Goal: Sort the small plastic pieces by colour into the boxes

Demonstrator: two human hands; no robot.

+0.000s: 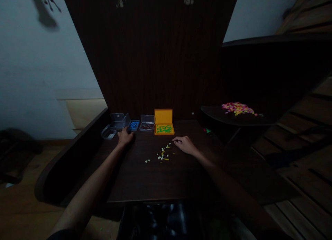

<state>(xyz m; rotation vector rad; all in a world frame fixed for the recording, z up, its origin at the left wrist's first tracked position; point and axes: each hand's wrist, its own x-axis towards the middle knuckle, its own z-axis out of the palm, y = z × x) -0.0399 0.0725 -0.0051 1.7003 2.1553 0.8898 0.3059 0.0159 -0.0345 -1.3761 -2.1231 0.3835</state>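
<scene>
My left hand (125,137) rests at the row of boxes on the left, its fingers spread apart, beside a small clear plastic box (109,134) and close to a clear box of blue pieces (134,125). On the right, my right hand (185,144) has its fingers drawn together at the edge of the scattered small white pieces (160,158) and yellow pieces (167,159). Anything between those fingertips is too small to make out. Behind the pieces stands an open yellow box (163,116) with green pieces (164,129) in its base.
A clear lidded box (147,127) holds dark reddish pieces, left of the yellow box. Another clear box (118,119) stands open at the back left. A heap of multicoloured pieces (238,108) lies on the curved side shelf (215,112). A raised side panel (75,153) borders the dark table (135,184).
</scene>
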